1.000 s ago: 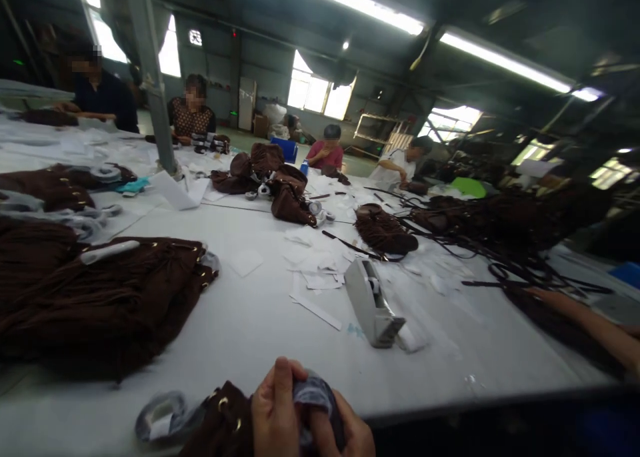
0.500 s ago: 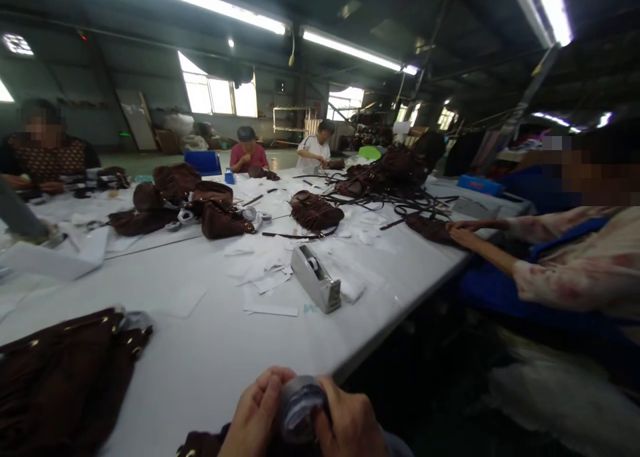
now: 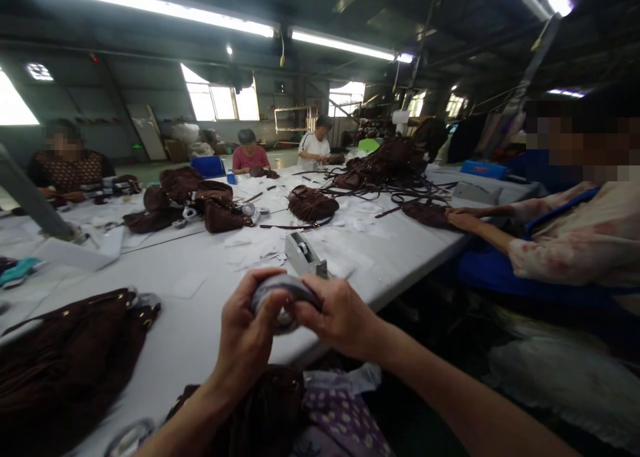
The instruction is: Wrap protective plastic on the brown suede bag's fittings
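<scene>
Both hands hold a greyish roll of tape [image 3: 284, 285] above the near edge of the table. My left hand [image 3: 253, 317] wraps its left side, with the thumb across the front. My right hand [image 3: 333, 310] grips the right side, its fingers curled at the roll's lower front. Motion blurs the roll a little. Below my forearms, a dark brown bag [image 3: 273, 403] lies against my lap, partly hidden by my left arm. Just beyond the roll stands a grey tape dispenser [image 3: 303, 251].
A brown bag with gold eyelets [image 3: 75, 350] lies at the left on the white table [image 3: 170, 317]. Another roll [image 3: 131, 437] lies at the near edge. More brown bags [image 3: 220, 207] and paper scraps cover the far part. A co-worker [image 3: 565, 243] sits at the right; several others sit farther off.
My hands have lifted the roll up and slightly left, from low over my lap to in front of the tape dispenser. The brown bag beneath now shows more.
</scene>
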A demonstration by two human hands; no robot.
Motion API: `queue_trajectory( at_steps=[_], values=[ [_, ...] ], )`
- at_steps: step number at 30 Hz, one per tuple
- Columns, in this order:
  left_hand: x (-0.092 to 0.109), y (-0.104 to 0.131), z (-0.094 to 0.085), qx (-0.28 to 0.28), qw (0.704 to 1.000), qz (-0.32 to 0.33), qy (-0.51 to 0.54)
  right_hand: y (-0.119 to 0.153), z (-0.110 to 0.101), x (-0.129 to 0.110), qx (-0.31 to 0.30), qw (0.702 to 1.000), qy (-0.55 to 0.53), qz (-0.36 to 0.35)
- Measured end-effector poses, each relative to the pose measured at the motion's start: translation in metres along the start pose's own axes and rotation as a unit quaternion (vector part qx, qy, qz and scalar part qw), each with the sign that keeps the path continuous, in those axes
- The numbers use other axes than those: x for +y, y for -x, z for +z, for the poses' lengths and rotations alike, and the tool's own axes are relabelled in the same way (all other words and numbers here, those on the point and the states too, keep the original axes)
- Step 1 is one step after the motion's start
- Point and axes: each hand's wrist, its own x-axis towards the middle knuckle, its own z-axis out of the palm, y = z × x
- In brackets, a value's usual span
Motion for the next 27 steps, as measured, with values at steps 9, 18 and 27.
queue_trajectory(
  at_steps=[9, 18, 27],
  values=[
    [0.054, -0.059, -0.003, -0.120, 0.987, 0.059, 0.085, -0.045, -0.046, -0.025, 0.020, 0.991, 0.095, -0.090],
    [0.116, -0.063, -0.017, -0.007, 0.988, 0.151, -0.016, -0.068, -0.051, -0.060, -0.017, 0.977, 0.030, -0.208],
    [0.077, -0.048, -0.016, 0.044, 0.986, 0.054, 0.151, -0.052, -0.027, -0.042, 0.033, 0.972, 0.185, -0.142]
  ],
)
